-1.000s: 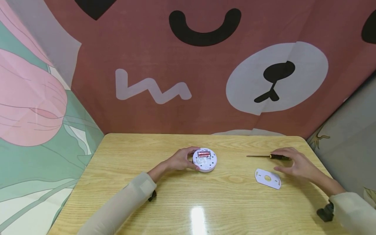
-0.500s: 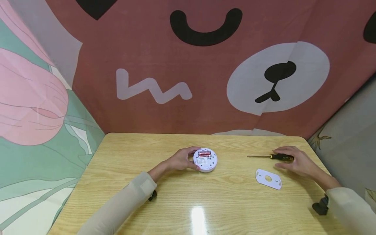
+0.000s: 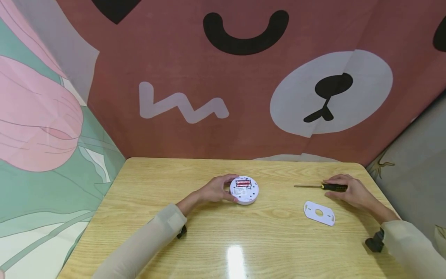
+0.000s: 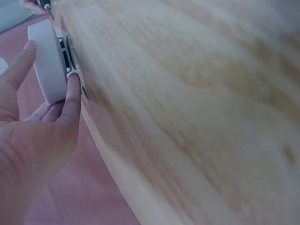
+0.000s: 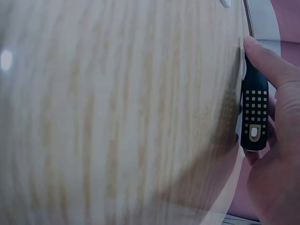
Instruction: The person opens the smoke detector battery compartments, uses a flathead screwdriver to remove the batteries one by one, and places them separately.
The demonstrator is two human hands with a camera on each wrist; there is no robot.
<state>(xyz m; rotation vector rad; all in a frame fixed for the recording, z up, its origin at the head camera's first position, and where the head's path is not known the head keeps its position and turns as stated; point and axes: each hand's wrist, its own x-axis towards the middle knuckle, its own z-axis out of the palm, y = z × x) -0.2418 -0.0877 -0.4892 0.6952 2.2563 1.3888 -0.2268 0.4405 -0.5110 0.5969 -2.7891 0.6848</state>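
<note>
My left hand (image 3: 216,189) grips the rim of a round white smoke detector (image 3: 246,195) between thumb and fingers, near the middle of the table's far half. The detector's underside faces up in the head view, with red batteries (image 3: 243,183) in its open compartment. In the left wrist view the white casing (image 4: 46,65) stands between thumb and fingers. Over on the right, my right hand (image 3: 352,192) holds a screwdriver by its black handle (image 5: 256,101), thumb along one side. The screwdriver's metal shaft (image 3: 306,186) points left, toward the detector.
A white oblong mounting plate (image 3: 319,213) with a round hole lies on the wooden table (image 3: 209,248), just in front of the screwdriver. A cloth wall with a cartoon face (image 3: 244,97) rises behind the table's far edge.
My right hand has closed in around the screwdriver's handle, the wrist shifting slightly left. The left hand and the detector have stayed in place.
</note>
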